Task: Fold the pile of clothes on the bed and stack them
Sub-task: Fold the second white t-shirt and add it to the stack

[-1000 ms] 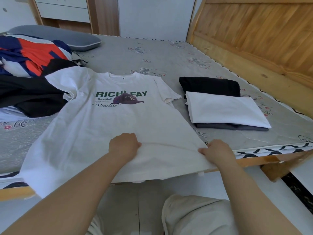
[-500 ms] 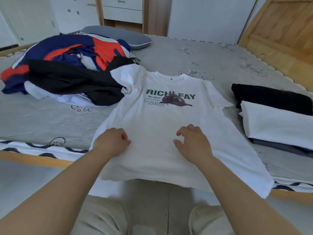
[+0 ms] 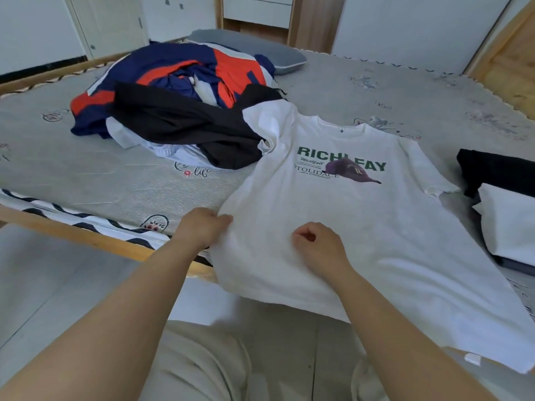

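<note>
A white T-shirt (image 3: 362,221) with green lettering and a purple cap print lies face up on the bed, its hem hanging over the near edge. My left hand (image 3: 201,228) grips the shirt's left side seam near the hem. My right hand (image 3: 318,243) rests on the shirt's lower middle with fingers curled, pinching the fabric. An unfolded pile of clothes (image 3: 179,105), navy, orange, black and white, lies at the back left, touching the shirt's left sleeve. A stack of folded clothes (image 3: 506,204), white on top with black behind, sits at the right edge.
The grey mattress (image 3: 101,175) has a wooden bed frame (image 3: 95,241) along its near edge. A grey pillow (image 3: 252,50) lies behind the pile. A wooden headboard (image 3: 509,68) rises at the far right. My knees in beige trousers show below, over the floor.
My view has swung left. My left hand moved from the shirt's lower part to its left side seam. My right hand left the right hem corner and came to the shirt's lower middle.
</note>
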